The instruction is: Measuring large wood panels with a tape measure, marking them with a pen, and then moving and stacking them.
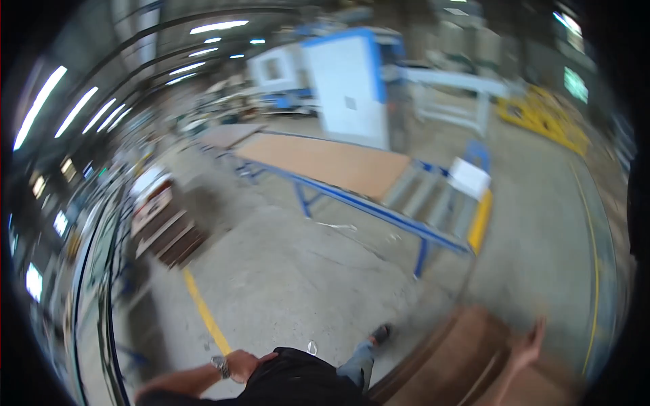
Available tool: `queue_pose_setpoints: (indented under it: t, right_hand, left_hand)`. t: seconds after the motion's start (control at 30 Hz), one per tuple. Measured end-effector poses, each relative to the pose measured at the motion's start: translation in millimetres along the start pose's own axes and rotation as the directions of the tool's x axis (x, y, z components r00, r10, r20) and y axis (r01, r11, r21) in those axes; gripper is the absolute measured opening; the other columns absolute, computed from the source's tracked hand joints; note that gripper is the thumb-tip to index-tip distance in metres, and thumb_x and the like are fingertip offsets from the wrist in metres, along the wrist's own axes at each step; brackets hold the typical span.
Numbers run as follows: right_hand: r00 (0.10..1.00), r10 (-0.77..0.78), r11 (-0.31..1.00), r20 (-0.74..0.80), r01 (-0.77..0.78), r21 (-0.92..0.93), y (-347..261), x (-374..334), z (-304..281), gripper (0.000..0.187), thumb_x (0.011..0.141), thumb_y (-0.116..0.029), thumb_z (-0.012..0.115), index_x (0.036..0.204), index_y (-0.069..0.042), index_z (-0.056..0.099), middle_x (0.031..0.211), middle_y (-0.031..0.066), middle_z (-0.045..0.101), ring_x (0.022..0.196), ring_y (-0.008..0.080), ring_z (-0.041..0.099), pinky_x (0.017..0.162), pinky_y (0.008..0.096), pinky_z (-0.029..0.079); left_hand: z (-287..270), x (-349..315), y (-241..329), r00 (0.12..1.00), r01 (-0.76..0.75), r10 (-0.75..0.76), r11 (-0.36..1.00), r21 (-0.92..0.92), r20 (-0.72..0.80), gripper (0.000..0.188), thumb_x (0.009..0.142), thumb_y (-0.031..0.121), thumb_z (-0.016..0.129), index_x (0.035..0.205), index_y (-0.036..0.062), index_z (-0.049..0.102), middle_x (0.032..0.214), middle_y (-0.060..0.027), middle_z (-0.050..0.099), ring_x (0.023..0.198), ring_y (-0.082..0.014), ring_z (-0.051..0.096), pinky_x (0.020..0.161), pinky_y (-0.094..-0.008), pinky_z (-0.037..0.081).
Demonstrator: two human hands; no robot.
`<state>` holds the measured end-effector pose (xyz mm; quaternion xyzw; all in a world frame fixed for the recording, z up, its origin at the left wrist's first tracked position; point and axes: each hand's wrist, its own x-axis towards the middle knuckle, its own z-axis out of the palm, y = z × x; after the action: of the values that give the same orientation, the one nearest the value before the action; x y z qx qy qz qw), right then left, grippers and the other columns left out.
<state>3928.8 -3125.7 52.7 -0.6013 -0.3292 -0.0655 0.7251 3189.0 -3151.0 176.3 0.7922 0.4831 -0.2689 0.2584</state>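
Observation:
My left hand (242,366), with a metal-banded watch (220,366) on its wrist, is against the side of my black shirt (305,379). Its fingers are partly hidden there, so I cannot tell whether they grip the cloth. At the lower right, my right hand (529,346) is blurred by motion; its fingers look stretched out, with nothing seen in them. It is over or beside a stack of brown boards (467,338), and contact cannot be made out.
Ahead stands a blue-framed roller conveyor (305,184) bearing a brown panel (332,161), with a white sheet (468,178) at its right end. Stacked boards (169,230) stand left, near a yellow floor line (205,311). Behind are a white-and-blue machine cabinet (349,88) and a yellow frame (542,118).

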Motion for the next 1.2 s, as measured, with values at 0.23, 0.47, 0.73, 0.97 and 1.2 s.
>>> queue_pose_setpoints:
  t: [0.23,0.47,0.73,0.97,1.2]
  right_hand:
    - [0.982,-0.178,0.814,-0.066,0.109,-0.571,-29,35,40,0.02,0.093,-0.002,0.062,0.112,-0.004,0.068,0.106,0.0154,0.07,0.1,0.0294,0.069,0.087,0.035,0.053]
    - [0.988,-0.025,0.768,-0.155,-0.08,-0.635,-27,23,1,0.017,0.093,-0.004,0.065,0.11,-0.006,0.068,0.101,0.0131,0.069,0.094,0.0212,0.069,0.076,0.0308,0.054]
    - [0.964,-0.266,0.565,-0.026,0.134,-0.814,-47,7,11,0.014,0.092,0.002,0.065,0.106,0.0,0.066,0.096,0.0169,0.071,0.08,0.0202,0.067,0.065,0.0281,0.051]
    - [0.97,0.039,0.813,0.241,0.109,-0.572,-96,-41,139,0.017,0.088,0.011,0.049,0.097,0.006,0.063,0.105,0.0245,0.07,0.101,0.0376,0.069,0.088,0.038,0.054]
    - [0.883,0.389,0.892,0.264,-0.289,-0.347,-123,-13,309,0.037,0.066,0.005,0.069,0.099,-0.005,0.057,0.092,0.0148,0.063,0.09,0.0359,0.062,0.074,0.0421,0.05]
  left_hand:
    - [-59,58,-30,0.963,-0.152,0.082,0.952,0.265,0.257,0.09,0.08,0.042,0.063,0.157,0.0213,0.02,0.079,-0.019,0.07,0.073,-0.0411,0.068,0.061,-0.0519,0.052]
    - [-156,192,-4,0.911,-0.143,-0.07,0.87,0.472,0.405,0.094,0.07,0.063,0.073,0.143,0.0097,0.05,0.086,-0.0224,0.072,0.09,-0.0391,0.07,0.081,-0.0491,0.056]
    - [-271,407,150,0.88,-0.46,0.448,0.887,0.047,0.157,0.068,0.078,0.033,0.08,0.133,0.0007,0.057,0.066,-0.0128,0.067,0.059,-0.0259,0.067,0.059,-0.0344,0.052]
    - [-328,483,282,0.535,-0.653,0.821,0.552,-0.519,0.2,0.075,0.082,0.026,0.076,0.146,0.0041,0.043,0.081,-0.0062,0.067,0.068,-0.0114,0.062,0.065,-0.0253,0.049]
    - [-348,502,269,0.419,-0.373,0.905,0.239,-0.896,0.067,0.124,0.065,0.04,0.093,0.156,0.0027,0.018,0.091,-0.0058,0.062,0.084,-0.013,0.06,0.073,-0.026,0.048]
